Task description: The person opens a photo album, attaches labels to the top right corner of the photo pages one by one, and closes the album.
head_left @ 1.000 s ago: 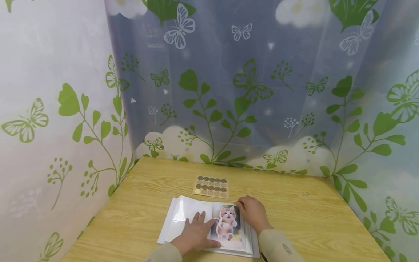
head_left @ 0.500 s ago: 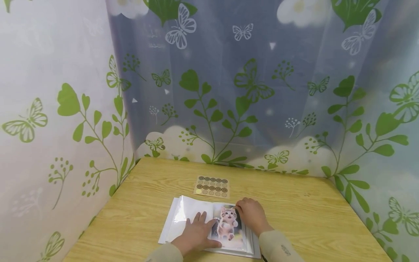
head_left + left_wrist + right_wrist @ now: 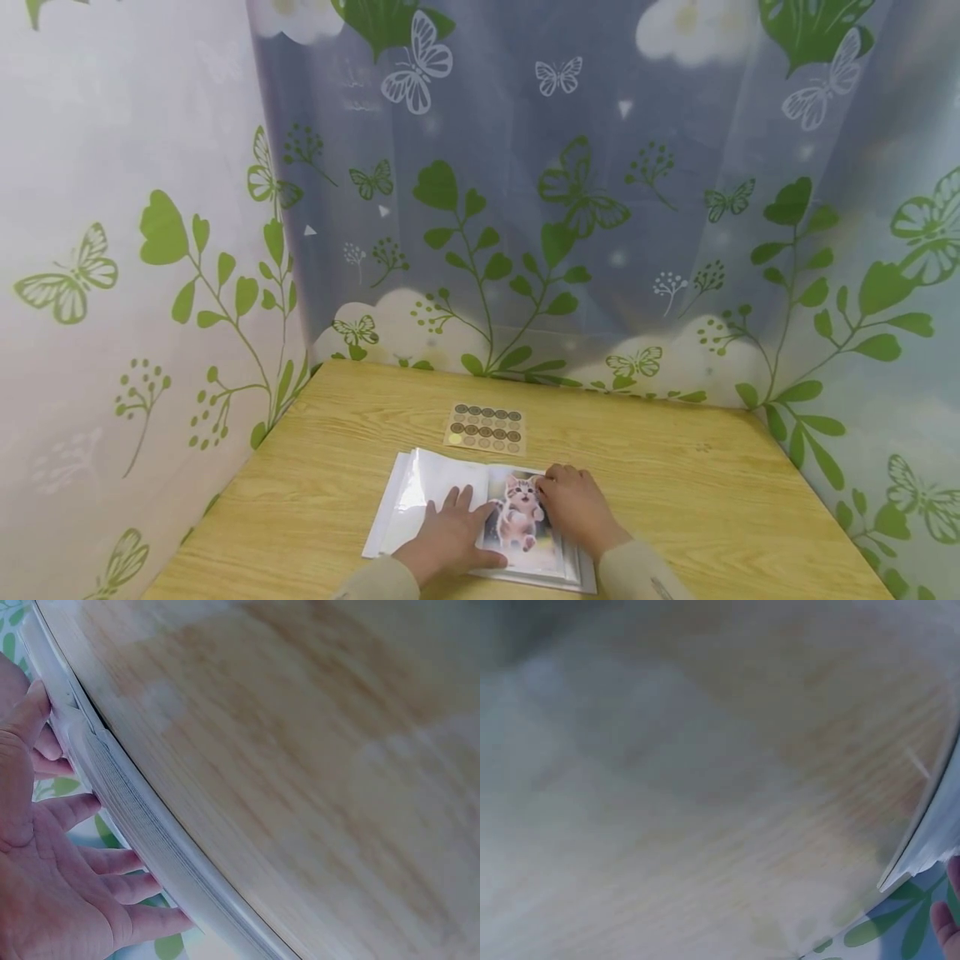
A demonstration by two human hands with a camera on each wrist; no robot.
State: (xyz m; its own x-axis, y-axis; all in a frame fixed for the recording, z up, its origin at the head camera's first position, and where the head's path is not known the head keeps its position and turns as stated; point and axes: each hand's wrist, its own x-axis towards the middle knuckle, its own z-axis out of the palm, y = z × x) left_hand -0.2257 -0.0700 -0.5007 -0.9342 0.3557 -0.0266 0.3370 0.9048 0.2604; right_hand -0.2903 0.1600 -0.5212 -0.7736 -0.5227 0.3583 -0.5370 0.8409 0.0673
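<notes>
An open photo album with clear plastic sleeves lies on the table. Its right page carries a kitten picture. My left hand rests spread over the left page, its thumb and index finger reaching onto the picture. In the left wrist view, the fingers of this left hand lie along the album's stacked pages. My right hand touches the picture's upper right edge with bent fingers; whether they pinch it is hidden. Only a few right fingertips show in the right wrist view.
A tan sheet of round stickers lies just beyond the album, with one pale yellow spot at its lower left. Leaf-and-butterfly curtains border the wooden table at the back and sides.
My right hand has shifted slightly down and leftward, from the page's upper right corner onto the picture's edge. The left hand and the album have stayed in place.
</notes>
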